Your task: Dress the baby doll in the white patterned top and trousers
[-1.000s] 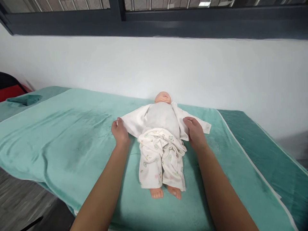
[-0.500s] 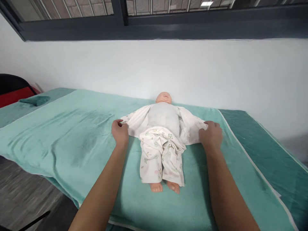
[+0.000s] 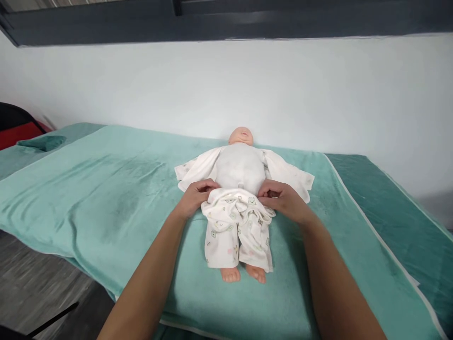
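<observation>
A baby doll [image 3: 240, 163] lies on its back, its head toward the wall and its bare feet toward me. It has on a white jacket [image 3: 288, 170], spread open with the sleeves out to both sides, and white printed baby pants [image 3: 226, 231] bunched at the waist. My left hand [image 3: 198, 194] is closed at the left end of the waistband, fingers pinched at the cloth. At the opposite end, my right hand [image 3: 279, 198] has its thumb and curled fingers closed on the waistband. Part of each grip is hidden by the fingers.
Under the doll a light green sheet [image 3: 99, 189] covers the bed, with a darker green cover [image 3: 382, 203] at the right. A white wall [image 3: 226, 89] rises behind, below a dark window frame [image 3: 247, 21]. A red and black object [image 3: 17, 127] stands far left.
Both hands have let go of the jacket sleeves and moved inward to the waist of the pants. The sleeves now lie loose on the sheet. The view has tilted down slightly.
</observation>
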`<state>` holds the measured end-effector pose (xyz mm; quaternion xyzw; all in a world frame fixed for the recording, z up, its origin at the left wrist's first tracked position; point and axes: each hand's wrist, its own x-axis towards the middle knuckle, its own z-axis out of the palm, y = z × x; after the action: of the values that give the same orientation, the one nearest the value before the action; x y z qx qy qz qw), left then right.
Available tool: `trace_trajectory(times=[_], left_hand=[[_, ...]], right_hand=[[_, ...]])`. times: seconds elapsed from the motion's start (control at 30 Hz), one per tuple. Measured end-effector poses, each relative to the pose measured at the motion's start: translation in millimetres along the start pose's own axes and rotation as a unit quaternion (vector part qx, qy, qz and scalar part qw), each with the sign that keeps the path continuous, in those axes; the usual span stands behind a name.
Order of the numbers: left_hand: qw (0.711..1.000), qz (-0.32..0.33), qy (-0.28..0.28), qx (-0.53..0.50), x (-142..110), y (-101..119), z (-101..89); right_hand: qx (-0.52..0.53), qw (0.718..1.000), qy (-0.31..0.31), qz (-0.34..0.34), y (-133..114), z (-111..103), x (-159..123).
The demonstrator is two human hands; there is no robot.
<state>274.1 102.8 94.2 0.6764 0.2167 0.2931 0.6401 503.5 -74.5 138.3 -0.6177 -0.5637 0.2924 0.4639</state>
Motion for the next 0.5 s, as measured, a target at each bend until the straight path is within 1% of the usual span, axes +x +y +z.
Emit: trace_trajectory(times=[0.1,0.2,0.37,0.5], left_hand=[[0.998,0.019,-0.061,0.026,-5.9,3.6,-2.3],[0.993,0.016,-0.102,0.06,-13.7,5.6,-4.3],[0.989,0.006,-0.123,0.083,-23.6,9.0,-6.4],[0.989,0.0,-0.123,0.085,-24.8,9.7,-6.7]], right_hand=[[-0.01,0.997,-0.07,-0.021,-6.6,-7.7,-3.5],[-0.016,0.994,-0.11,-0.021,-8.8,-12.1,-6.2],[-0.013,0.989,-0.145,-0.02,-7.5,-14.7,-9.1],[-0.023,0.988,-0.146,-0.032,-7.7,-13.3,-8.8]])
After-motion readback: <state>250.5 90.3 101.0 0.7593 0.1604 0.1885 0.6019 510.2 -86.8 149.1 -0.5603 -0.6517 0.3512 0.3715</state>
